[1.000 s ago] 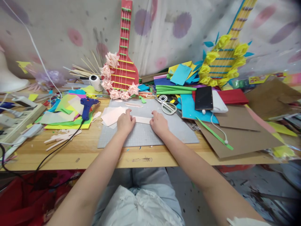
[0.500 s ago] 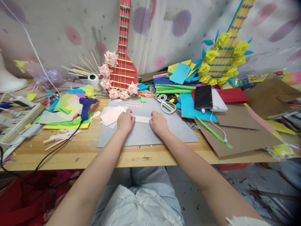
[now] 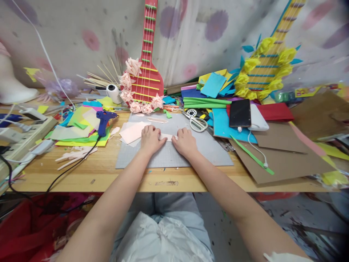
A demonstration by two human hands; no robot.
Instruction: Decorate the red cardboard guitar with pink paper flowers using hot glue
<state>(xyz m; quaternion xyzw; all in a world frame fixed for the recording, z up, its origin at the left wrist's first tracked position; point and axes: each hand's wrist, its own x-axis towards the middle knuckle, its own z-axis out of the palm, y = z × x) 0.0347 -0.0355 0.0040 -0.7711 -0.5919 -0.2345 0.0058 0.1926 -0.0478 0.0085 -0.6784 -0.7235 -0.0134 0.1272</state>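
A pale pink paper strip (image 3: 169,138) lies across the grey cutting mat (image 3: 174,160). At its left end my left hand (image 3: 151,141) is closed, the thumb pointing along the strip. My right hand (image 3: 185,143) grips the other end with curled fingers. Only a short stretch of the strip shows between both hands; the rest is covered. Just left of my left hand is a small stack of pale pink paper sheets (image 3: 130,133). Scissors (image 3: 196,123) with pale handles rest on the mat's far right corner.
A blue glue gun (image 3: 104,122) with its black cord stands at left on coloured paper. Behind the mat leans a red paper instrument (image 3: 148,83) with pink flowers. A phone (image 3: 240,113) and brown cardboard (image 3: 283,156) lie at right. A power strip (image 3: 32,142) is far left.
My hands have come closer together, so less of the strip shows between them. My left thumb now reaches out along the strip. The camera view has shifted slightly left.
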